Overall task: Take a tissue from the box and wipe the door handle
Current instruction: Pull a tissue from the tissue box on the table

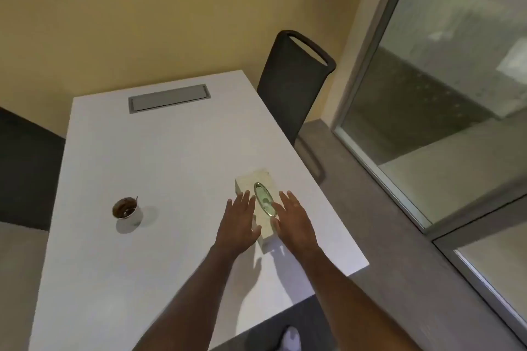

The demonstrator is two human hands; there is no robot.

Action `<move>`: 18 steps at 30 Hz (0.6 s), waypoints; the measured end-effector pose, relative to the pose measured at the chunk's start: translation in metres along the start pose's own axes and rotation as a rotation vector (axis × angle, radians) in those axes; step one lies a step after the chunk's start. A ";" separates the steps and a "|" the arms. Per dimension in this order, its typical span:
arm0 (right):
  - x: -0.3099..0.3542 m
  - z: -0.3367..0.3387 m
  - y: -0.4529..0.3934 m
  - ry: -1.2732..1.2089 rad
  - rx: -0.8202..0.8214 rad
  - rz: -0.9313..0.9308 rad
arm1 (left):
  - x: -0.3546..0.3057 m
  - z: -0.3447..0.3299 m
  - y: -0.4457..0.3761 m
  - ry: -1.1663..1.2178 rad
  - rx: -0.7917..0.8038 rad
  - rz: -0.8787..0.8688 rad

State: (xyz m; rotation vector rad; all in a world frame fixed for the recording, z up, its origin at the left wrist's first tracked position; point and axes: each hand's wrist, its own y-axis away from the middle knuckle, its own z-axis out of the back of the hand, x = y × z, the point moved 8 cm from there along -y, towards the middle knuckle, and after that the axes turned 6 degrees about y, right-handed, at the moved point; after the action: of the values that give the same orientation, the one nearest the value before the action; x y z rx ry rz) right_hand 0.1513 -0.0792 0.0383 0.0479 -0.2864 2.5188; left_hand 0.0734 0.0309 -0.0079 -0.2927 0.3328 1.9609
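A pale, marble-patterned tissue box (258,179) with a gold-rimmed oval slot (265,202) lies on the white table (171,157) near its right edge. My left hand (238,222) hovers flat over the box's left side, fingers spread. My right hand (293,216) is spread over the box's right side, just beside the slot. Neither hand holds anything. No tissue sticks out of the slot. No door handle is in view.
A white cup (127,212) with brown residue and a stirrer stands on the table's left part. A grey cable hatch (169,98) is set in the far end. A dark chair (293,80) stands at the right. Glass panels (445,94) line the right side.
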 end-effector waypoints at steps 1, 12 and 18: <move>-0.004 -0.010 -0.008 -0.021 -0.007 0.013 | 0.002 -0.010 -0.005 -0.012 0.027 0.021; -0.038 -0.116 -0.090 0.018 0.353 0.143 | 0.026 -0.074 -0.044 -0.015 0.156 0.139; -0.022 -0.130 -0.113 0.176 0.386 0.283 | 0.025 -0.078 -0.045 -0.005 0.093 0.135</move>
State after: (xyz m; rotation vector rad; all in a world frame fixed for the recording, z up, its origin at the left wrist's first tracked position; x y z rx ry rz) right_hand 0.2378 0.0264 -0.0688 -0.0658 0.2859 2.8010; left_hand 0.1092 0.0412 -0.0937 -0.2091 0.4495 2.0714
